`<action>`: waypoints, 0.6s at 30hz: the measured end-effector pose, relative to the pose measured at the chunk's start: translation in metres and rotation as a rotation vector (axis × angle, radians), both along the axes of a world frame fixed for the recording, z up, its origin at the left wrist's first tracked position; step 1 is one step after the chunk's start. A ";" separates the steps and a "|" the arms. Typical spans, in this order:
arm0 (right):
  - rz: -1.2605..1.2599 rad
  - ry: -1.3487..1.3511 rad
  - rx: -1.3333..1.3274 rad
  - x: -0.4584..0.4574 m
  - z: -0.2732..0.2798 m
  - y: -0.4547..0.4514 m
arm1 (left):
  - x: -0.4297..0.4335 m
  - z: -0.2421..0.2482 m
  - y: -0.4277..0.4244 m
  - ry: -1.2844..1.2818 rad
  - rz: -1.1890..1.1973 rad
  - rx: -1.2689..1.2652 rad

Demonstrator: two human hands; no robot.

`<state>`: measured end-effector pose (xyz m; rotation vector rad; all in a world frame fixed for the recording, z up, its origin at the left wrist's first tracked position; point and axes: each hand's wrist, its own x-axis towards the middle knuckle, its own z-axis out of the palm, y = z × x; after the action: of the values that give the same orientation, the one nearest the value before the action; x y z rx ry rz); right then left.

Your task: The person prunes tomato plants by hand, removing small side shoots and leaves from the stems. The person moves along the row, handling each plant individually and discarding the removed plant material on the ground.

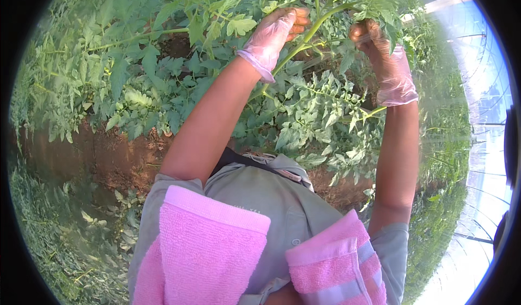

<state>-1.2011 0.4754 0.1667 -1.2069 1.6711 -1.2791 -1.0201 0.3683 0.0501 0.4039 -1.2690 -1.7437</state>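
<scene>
Both of my hands wear thin translucent gloves and are raised among leafy plants that look like tomato. My left hand [281, 30] has its fingers curled, just left of a thick green stem [311, 32]. Its palm is turned away, so whatever may be inside is hidden. To the right of that stem, my right hand [382, 57] is bent at the fingers, close beneath the leafy top [374, 8] where the stem arches over. Leaves partly cover this hand, and I cannot make out anything between its fingers. Side shoots [315, 46] branch off the stem between my hands.
Dense foliage [321, 105] fills the row before me. Brown soil [118, 158] runs between it and another planted row [73, 240]. A pink towel [211, 244] hangs over my front. At the right, a greenhouse frame [480, 171] curves against bright light.
</scene>
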 end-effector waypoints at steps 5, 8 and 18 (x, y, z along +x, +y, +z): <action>0.206 -0.001 0.001 -0.006 0.015 0.015 | -0.013 0.002 -0.017 -0.114 -0.340 -0.118; 0.340 -0.220 -0.146 0.005 0.024 0.026 | -0.023 0.018 -0.010 -0.174 -0.376 -0.148; 0.454 -0.047 -0.074 -0.008 0.034 0.070 | -0.033 0.019 -0.009 -0.090 -0.386 0.090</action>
<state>-1.2091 0.5458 0.2010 -1.4833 1.2289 -1.0797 -1.0535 0.3595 0.0692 0.3045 -1.4051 -2.1329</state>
